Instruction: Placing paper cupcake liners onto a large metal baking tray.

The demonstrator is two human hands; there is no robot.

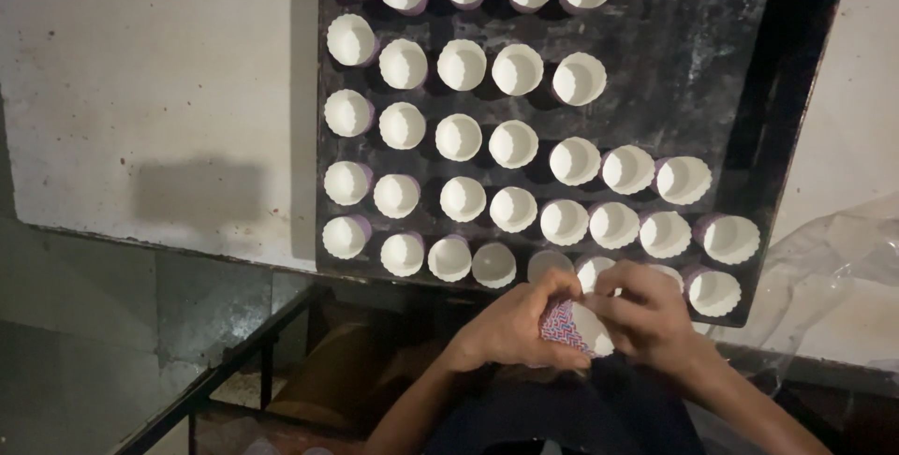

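1. Left hand (510, 324) grips a nested stack of patterned paper baking cups (565, 326); right hand (646, 310) pinches one cup loose at the near edge.
2. Most of the black baking tray (805, 90) holds white cup rows (459, 137).
3. Its far-right part remains bare.

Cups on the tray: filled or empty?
Empty. Every paper cup on the dark tray stands upright, showing a bare white inside.
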